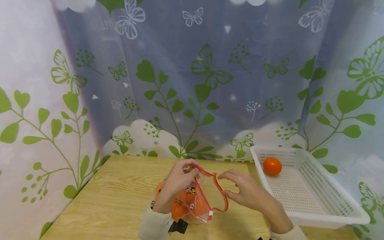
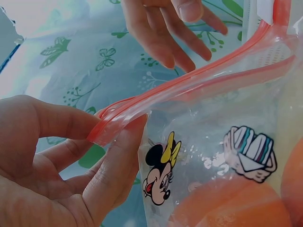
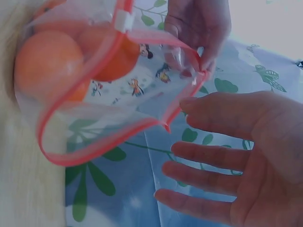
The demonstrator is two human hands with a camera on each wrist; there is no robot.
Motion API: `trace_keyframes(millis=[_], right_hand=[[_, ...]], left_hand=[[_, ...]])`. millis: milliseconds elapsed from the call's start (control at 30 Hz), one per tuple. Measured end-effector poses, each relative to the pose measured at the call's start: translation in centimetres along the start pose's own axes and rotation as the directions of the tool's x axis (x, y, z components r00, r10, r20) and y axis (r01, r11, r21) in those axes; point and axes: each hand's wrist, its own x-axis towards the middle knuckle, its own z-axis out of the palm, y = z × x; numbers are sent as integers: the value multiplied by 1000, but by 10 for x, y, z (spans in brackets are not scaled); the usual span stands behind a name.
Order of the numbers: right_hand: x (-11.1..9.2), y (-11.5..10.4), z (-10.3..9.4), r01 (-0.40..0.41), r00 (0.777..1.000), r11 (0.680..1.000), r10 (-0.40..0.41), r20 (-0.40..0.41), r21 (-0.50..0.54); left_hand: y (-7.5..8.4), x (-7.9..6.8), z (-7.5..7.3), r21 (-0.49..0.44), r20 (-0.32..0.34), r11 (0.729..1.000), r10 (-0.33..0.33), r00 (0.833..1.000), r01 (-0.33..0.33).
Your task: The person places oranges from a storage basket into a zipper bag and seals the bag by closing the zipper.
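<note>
A clear zip bag (image 1: pixel 201 213) with a red rim and cartoon prints stands with its mouth spread wide, facing right. Several round orange fruits (image 3: pixel 49 61) lie inside it. My left hand (image 1: pixel 180 181) pinches one end of the red rim between thumb and forefinger, as the left wrist view (image 2: pixel 61 156) shows. A white slider (image 3: pixel 124 21) sits on the rim. Just right of the mouth is my right hand (image 1: pixel 249 191), fingers spread and holding nothing. Its thumb and fingertips are close to the rim; whether they touch it I cannot tell.
A white plastic basket (image 1: pixel 330 218) stands on the right of the wooden table (image 1: pixel 114 196). One orange fruit (image 1: pixel 272 166) lies in its far left corner. A printed curtain (image 1: pixel 180 100) with butterflies and leaves hangs behind and along both sides.
</note>
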Motion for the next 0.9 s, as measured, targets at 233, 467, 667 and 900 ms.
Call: trace_keyframes(millis=[233,467,667,900], right_hand=[[1,7,-15,-35,998,996,39,44,-88],[2,13,-17,-35,998,992,41,47,-122],[1,17,-20,-62,995,991,70,71,-116],[-1,24,-25,-88,993,985,99,68,-147]], left_hand=[[0,-2,1,10,-8,1000,6,1000,-6],[-1,-3,1,7,-12,1000,15,1000,-15],[-1,-3,0,15,-11,1000,19,1000,-19],[-2,-3,0,16,-2,1000,24,1000,-24]])
